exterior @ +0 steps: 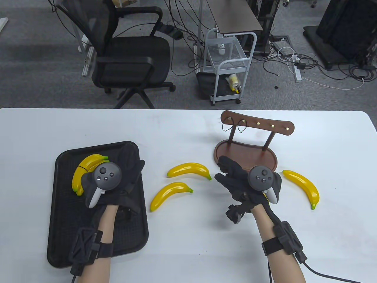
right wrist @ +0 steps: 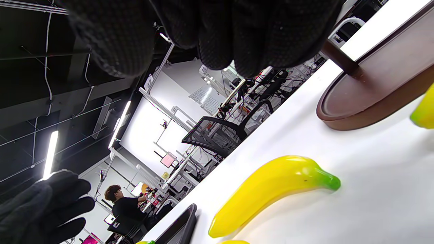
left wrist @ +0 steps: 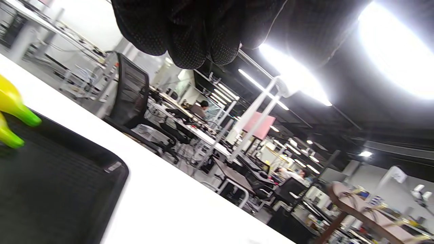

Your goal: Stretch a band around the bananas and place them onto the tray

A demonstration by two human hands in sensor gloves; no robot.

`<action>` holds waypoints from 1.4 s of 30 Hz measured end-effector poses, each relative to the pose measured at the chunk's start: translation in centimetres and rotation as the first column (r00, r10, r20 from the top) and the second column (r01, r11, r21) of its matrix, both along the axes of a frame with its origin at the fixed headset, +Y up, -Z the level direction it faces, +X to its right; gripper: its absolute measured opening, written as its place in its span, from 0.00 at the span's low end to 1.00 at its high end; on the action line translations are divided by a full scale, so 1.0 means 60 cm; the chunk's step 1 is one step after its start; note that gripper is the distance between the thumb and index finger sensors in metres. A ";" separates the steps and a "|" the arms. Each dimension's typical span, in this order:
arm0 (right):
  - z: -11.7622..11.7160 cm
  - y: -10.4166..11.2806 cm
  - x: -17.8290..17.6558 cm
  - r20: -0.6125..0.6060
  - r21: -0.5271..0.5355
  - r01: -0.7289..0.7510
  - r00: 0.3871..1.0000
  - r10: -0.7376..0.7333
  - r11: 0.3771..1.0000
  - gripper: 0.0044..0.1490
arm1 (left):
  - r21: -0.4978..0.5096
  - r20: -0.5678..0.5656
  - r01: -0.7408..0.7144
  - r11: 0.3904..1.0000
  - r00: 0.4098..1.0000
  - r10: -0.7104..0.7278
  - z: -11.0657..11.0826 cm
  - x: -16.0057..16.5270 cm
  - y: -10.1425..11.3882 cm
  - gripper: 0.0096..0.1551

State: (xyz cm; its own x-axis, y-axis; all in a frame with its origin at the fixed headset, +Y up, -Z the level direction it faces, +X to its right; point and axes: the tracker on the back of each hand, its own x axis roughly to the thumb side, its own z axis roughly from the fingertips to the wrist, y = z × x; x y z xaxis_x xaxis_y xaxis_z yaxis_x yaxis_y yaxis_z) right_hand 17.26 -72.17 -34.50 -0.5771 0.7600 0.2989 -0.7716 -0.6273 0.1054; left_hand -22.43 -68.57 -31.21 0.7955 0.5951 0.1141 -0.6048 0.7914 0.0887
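Table view gives me the full layout. My left hand (exterior: 117,177) sits above the black tray (exterior: 63,224) at the left of the white table (exterior: 182,126), fingers extended and relaxed, gripping nothing. Two bananas lie side by side as a bundled pair (exterior: 84,171) in the far left part of the tray, partly hidden under the hand and its tracker; a thin dark line crosses them, but I cannot confirm from here that it is the band. In the left wrist view I see only their green tips (left wrist: 17,125) resting on the tray surface, with the fingertips (left wrist: 190,51) hanging free above.

My right hand (exterior: 238,182) hovers over the table just in front of the brown wooden stand (exterior: 247,150), fingers spread and straight, holding nothing. Two dark bands hang from the pegs at the left end of the stand's top rail (exterior: 235,125).

Three loose bananas lie on the table: upper middle banana (exterior: 188,170) and lower middle banana (exterior: 169,196) between the tray and my right hand, and right banana (exterior: 303,187) beyond the right hand. None touches a hand.
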 end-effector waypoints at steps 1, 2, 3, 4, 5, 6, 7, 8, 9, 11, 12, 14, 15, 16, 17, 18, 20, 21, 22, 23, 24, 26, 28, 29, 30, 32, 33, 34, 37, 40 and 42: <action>0.000 0.000 0.000 0.001 -0.001 0.000 1.000 0.000 1.000 0.44 | 0.001 0.013 0.000 1.000 1.000 0.000 0.001 0.008 0.000 0.39; 0.000 -0.001 0.000 0.002 -0.001 -0.002 1.000 0.002 1.000 0.44 | -0.002 0.035 0.015 1.000 0.999 -0.015 0.001 0.020 0.000 0.39; 0.000 -0.001 0.001 0.002 -0.003 -0.003 1.000 0.003 1.000 0.44 | -0.002 0.048 0.029 1.000 0.998 -0.029 0.002 0.026 0.000 0.39; 0.000 -0.001 0.001 0.004 -0.003 -0.003 1.000 0.003 1.000 0.44 | 0.004 0.058 0.041 0.999 0.997 -0.042 0.003 0.035 -0.002 0.39; 0.000 -0.001 0.001 0.004 -0.003 -0.004 1.000 0.004 1.000 0.44 | 0.005 0.068 0.049 0.999 0.996 -0.049 0.004 0.040 -0.003 0.38; 0.000 0.000 0.002 0.005 -0.003 -0.004 1.000 0.004 1.000 0.44 | -0.001 0.088 0.051 0.999 0.995 -0.051 0.005 0.047 -0.008 0.38; 0.000 0.000 0.002 0.006 -0.002 -0.004 1.000 0.004 1.000 0.44 | -0.005 0.103 0.053 0.999 0.993 -0.052 0.005 0.051 -0.011 0.38; 0.000 -0.001 0.002 0.007 -0.002 -0.004 1.000 0.004 1.000 0.44 | -0.011 0.111 0.056 0.998 0.992 -0.054 0.006 0.055 -0.014 0.38; 0.000 -0.001 0.002 0.008 -0.002 -0.006 1.000 0.006 1.000 0.44 | -0.017 0.123 0.060 0.998 0.991 -0.058 0.006 0.060 -0.019 0.39; 0.000 -0.001 0.003 0.010 -0.001 -0.009 1.000 0.009 1.000 0.44 | -0.022 0.144 0.065 0.998 0.988 -0.061 0.007 0.066 -0.025 0.38; -0.001 -0.001 0.003 0.012 0.000 -0.014 1.000 0.014 1.000 0.44 | -0.027 0.158 0.062 0.998 0.986 -0.057 0.008 0.070 -0.028 0.39; -0.001 -0.001 0.004 0.014 0.004 -0.023 1.000 0.023 1.000 0.44 | -0.034 0.178 0.049 0.998 0.983 -0.043 0.008 0.075 -0.034 0.39; -0.001 -0.001 0.004 0.016 0.006 -0.026 1.000 0.026 1.000 0.44 | -0.038 0.184 0.037 0.999 0.983 -0.029 0.009 0.077 -0.037 0.39; -0.001 -0.001 0.004 0.018 0.007 -0.029 0.999 0.029 1.000 0.44 | -0.044 0.196 0.025 0.999 0.980 -0.016 0.008 0.080 -0.039 0.39; -0.001 0.000 0.005 0.019 0.007 -0.030 0.999 0.030 1.000 0.44 | -0.052 0.201 0.019 0.998 0.980 -0.008 0.008 0.081 -0.042 0.39; -0.002 -0.001 0.005 0.025 0.008 -0.032 0.999 0.032 0.999 0.44 | -0.061 0.206 0.008 0.998 0.979 0.005 0.008 0.083 -0.045 0.39; -0.002 -0.001 0.007 0.035 0.006 -0.034 0.999 0.033 0.999 0.44 | -0.073 0.215 0.003 0.997 0.977 0.013 0.007 0.085 -0.050 0.39; -0.003 -0.002 0.009 0.042 0.004 -0.033 0.999 0.032 0.999 0.43 | -0.076 0.218 0.004 0.997 0.976 0.013 0.006 0.086 -0.052 0.39; -0.004 -0.003 0.010 0.045 -0.001 -0.028 0.999 0.028 1.000 0.44 | -0.079 0.224 0.007 0.997 0.975 0.011 0.006 0.086 -0.055 0.39; -0.005 -0.004 0.011 0.044 -0.007 -0.024 0.999 0.024 1.000 0.44 | -0.082 0.230 0.004 0.997 0.973 0.015 0.006 0.086 -0.058 0.39; -0.006 -0.005 0.012 0.045 -0.011 -0.021 0.999 0.021 1.000 0.43 | -0.084 0.233 -0.003 0.996 0.972 0.023 0.005 0.086 -0.061 0.39; -0.007 -0.006 0.015 0.055 -0.020 -0.002 0.998 0.003 1.000 0.44 | -0.090 0.245 -0.020 0.996 0.969 0.041 0.006 0.087 -0.066 0.39; -0.008 -0.007 0.018 0.067 -0.028 0.015 0.998 -0.013 1.000 0.43 | -0.090 0.246 -0.023 0.996 0.968 0.044 0.006 0.087 -0.066 0.38; -0.009 -0.007 0.019 0.079 -0.029 0.024 0.997 -0.022 0.999 0.43 | -0.088 0.248 -0.025 0.996 0.968 0.046 0.006 0.087 -0.066 0.39; -0.009 -0.008 0.020 0.090 -0.032 0.035 0.995 -0.032 0.999 0.43 | -0.088 0.250 -0.026 0.996 0.967 0.048 0.006 0.087 -0.066 0.39; -0.012 -0.010 0.024 0.120 -0.044 0.074 0.990 -0.069 0.996 0.43 | -0.087 0.253 -0.032 0.996 0.966 0.053 0.006 0.086 -0.067 0.39; -0.014 -0.011 0.026 0.129 -0.047 0.088 0.988 -0.081 0.995 0.43 | -0.088 0.256 -0.035 0.995 0.965 0.057 0.006 0.086 -0.067 0.38; -0.017 -0.012 0.029 0.154 -0.054 0.115 0.982 -0.106 0.992 0.43 | -0.093 0.258 -0.041 0.995 0.964 0.063 0.006 0.086 -0.068 0.38; -0.026 -0.011 0.036 0.204 -0.060 0.144 0.970 -0.129 0.988 0.44 | -0.106 0.263 -0.047 0.993 0.962 0.074 0.005 0.087 -0.073 0.38; -0.039 -0.005 0.048 0.244 -0.063 0.148 0.961 -0.129 0.987 0.43 | -0.114 0.271 -0.050 0.992 0.959 0.080 0.004 0.088 -0.076 0.37; -0.050 0.000 0.057 0.272 -0.065 0.143 0.955 -0.120 0.988 0.43 | -0.115 0.275 -0.050 0.992 0.958 0.080 0.004 0.088 -0.075 0.37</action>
